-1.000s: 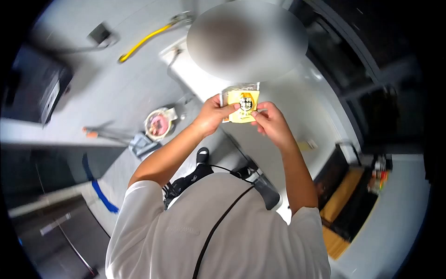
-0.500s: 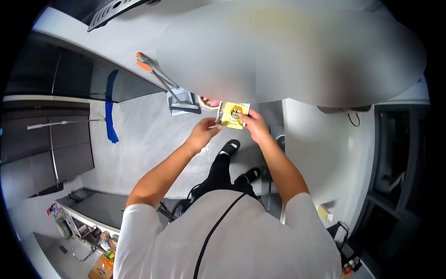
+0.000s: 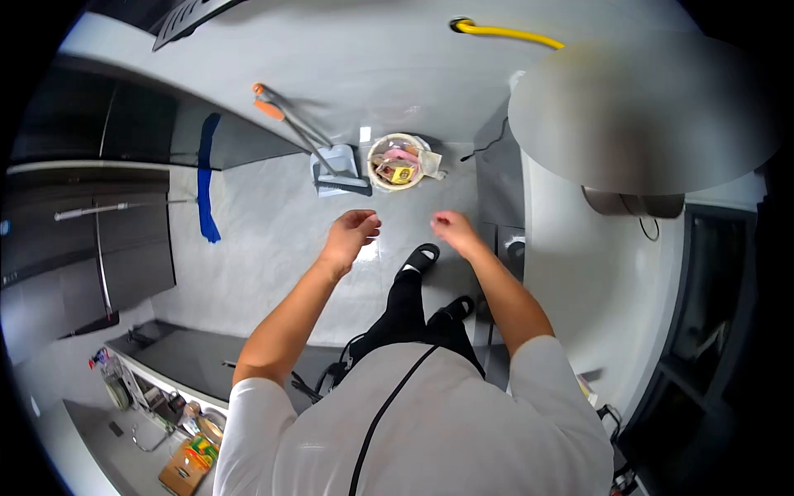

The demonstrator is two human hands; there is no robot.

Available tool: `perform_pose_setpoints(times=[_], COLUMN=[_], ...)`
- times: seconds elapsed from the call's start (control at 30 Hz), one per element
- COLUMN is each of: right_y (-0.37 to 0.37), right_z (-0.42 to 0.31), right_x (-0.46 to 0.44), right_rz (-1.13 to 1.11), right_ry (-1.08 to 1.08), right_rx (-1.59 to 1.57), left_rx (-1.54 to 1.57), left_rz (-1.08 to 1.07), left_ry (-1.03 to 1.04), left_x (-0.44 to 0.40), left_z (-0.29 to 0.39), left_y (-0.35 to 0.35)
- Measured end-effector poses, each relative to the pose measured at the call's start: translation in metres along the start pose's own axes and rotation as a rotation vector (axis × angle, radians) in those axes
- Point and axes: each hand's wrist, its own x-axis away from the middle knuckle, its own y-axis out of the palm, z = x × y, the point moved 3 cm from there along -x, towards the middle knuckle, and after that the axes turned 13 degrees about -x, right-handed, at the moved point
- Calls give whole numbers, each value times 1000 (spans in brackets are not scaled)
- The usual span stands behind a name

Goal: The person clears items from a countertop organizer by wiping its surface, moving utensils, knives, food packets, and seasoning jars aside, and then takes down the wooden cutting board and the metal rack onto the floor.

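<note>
The yellow packet [image 3: 402, 174] lies inside a round white bin [image 3: 373, 176] on the floor, among pink and other waste. My left hand [image 3: 351, 238] is in the air below and to the left of the bin, empty, with its fingers loosely curled and apart. To the right, my right hand [image 3: 455, 231] hangs at a similar height, its fingers bent; no object shows in it, but the fingertips are blurred. Neither hand touches the bin.
A grey dustpan [image 3: 335, 161] and a broom with an orange-tipped handle [image 3: 270, 109] stand left of the bin. Blue tape [image 3: 206, 182] hangs by the dark cabinets. A white counter [image 3: 579, 289] runs along the right. Black slippers [image 3: 423, 259] are below.
The yellow packet has left my hands and is now in the bin. My hands have moved apart. The view has turned, bringing the whole bin into sight.
</note>
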Motion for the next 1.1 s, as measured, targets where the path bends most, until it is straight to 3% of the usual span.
perform_pose_setpoints(times=[0.17,0.3,0.5,0.63,0.7,0.77,0.83,0.93,1.07,1.1], right_y=[-60,-118,-189,-197,-197,-203,-232,-273,-320,-323], right_z=[-7,-46,16,39,43,53,103,107,120,126], right_x=[148,308,576,784,872,949,1011,1052,1053,1055], right_rz=[158,587,1320,1904,2152,2261,2290,2196,1735,1745], right_ry=[-303,-309,-408,-46,145,352,442,313,726,701], right_rx=[-46,-5,-79,294,283,273,337,424,316,328], left_rx=[-118,-401,-674,-771,-777,-801,-826,-877,-919,-937], left_rz=[-335,-676,-1085,-1297,-1409,-1514,-1625,-1683,-1782,-1790], left_ry=[81,194,358,426,481,517,550,530,554,570], left_x=[5,39,138,240,283,333,381,443,475,479], left_z=[57,107,135,121,107,87,72,51,25,21], left_y=[115,233,414,525,576,621,663,701,732,735])
